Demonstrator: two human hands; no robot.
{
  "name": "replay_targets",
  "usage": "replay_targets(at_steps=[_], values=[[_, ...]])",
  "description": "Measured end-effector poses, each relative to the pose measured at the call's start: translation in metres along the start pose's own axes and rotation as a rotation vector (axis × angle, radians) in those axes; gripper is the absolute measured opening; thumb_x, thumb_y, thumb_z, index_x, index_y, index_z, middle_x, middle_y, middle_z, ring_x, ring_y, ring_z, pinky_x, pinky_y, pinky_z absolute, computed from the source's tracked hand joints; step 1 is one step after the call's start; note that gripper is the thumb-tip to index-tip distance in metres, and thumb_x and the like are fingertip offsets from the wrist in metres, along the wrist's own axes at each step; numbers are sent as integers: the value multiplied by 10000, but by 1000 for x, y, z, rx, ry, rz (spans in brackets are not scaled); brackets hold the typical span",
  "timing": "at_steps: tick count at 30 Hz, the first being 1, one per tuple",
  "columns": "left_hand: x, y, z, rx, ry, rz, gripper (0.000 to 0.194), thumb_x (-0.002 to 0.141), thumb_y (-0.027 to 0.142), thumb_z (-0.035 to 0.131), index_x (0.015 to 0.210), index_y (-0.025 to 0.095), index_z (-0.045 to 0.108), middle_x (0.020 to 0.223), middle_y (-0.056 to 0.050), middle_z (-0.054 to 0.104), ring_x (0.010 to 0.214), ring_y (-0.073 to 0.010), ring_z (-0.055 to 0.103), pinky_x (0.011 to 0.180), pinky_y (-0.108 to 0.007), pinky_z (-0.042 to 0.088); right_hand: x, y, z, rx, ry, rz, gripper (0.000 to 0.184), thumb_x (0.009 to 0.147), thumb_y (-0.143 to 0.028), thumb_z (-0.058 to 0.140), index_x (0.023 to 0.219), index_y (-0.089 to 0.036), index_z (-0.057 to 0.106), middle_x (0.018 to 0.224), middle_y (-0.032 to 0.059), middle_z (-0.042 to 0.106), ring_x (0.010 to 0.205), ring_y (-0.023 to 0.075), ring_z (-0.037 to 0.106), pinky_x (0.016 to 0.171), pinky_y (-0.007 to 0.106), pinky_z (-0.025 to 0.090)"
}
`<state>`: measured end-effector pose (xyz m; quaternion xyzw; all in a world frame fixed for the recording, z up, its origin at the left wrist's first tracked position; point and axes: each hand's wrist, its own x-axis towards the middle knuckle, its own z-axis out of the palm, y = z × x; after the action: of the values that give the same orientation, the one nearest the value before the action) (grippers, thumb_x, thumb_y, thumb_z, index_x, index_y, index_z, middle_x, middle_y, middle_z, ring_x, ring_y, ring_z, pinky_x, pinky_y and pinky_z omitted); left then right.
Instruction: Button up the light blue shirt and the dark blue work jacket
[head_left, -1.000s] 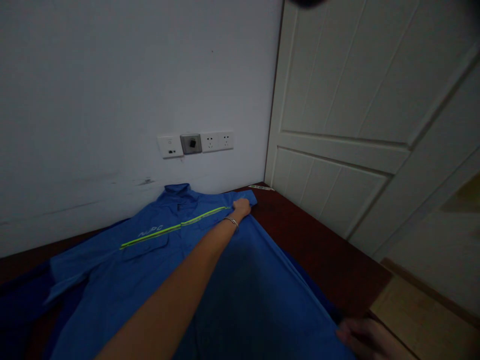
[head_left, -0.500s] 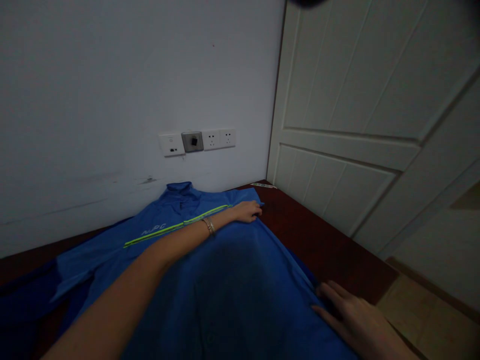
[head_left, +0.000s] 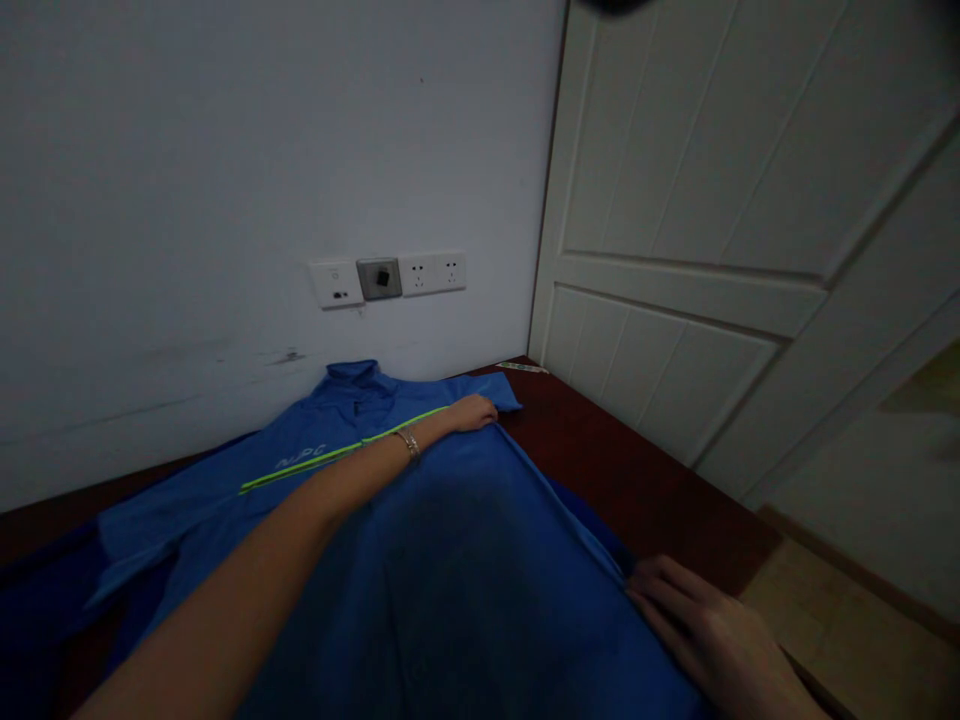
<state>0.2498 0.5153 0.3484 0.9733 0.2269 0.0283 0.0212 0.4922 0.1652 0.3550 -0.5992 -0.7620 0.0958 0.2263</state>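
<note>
A blue work jacket (head_left: 480,520) lies spread front side up, its collar near the wall. Pale lettering and a yellow-green stripe cross its chest, and a darker blue sleeve trails off to the left. My left hand (head_left: 474,411), with a bracelet on the wrist, reaches across the chest and is closed on the cloth near the right-hand armpit. Lower down, my right hand (head_left: 705,620) pinches the jacket's right side edge between thumb and fingers. My left forearm hides part of the jacket's front.
The jacket rests on a dark red-brown tabletop (head_left: 645,490) set against a white wall (head_left: 225,180) with a row of sockets (head_left: 433,273). A white panelled door (head_left: 675,300) stands along the right side. Tan floor (head_left: 847,630) shows beyond the table's right edge.
My right hand has moved up along the jacket's side edge, opened, then closed on the cloth again. My left hand let its fingers extend at the armpit, then drew slightly back and closed.
</note>
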Motion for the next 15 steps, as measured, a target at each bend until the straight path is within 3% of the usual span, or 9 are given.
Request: replay_targets(at_steps=[3,6,11,15], values=[[5,-9,-6,-225,11,-94,226,802,207,481,909,149,672,940,-36,675,849,-126,592,805,-194,397,2,-4,-7,124,5,-5,272,849,-380,432,870,-240,665,1038,57,593,867,155,617,760,219,500],[12,-17,-10,-394,19,-163,216,762,195,504,877,124,673,884,-21,674,799,-122,580,766,-196,405,6,-5,-10,265,-15,80,287,842,-399,437,793,-205,642,1002,71,599,924,180,588,814,247,474],[21,-21,-16,-546,-13,-260,206,689,140,468,769,113,655,727,-3,629,697,-116,537,683,-205,409,8,-3,-7,445,-223,241,363,841,-472,383,743,-179,574,720,27,599,677,143,570,620,208,471],[24,-19,-23,-529,-20,-197,228,672,151,448,763,120,655,718,-3,618,684,-122,526,691,-220,405,9,-5,-6,475,-305,286,315,795,-471,446,752,-178,554,703,8,589,654,130,553,586,193,450]])
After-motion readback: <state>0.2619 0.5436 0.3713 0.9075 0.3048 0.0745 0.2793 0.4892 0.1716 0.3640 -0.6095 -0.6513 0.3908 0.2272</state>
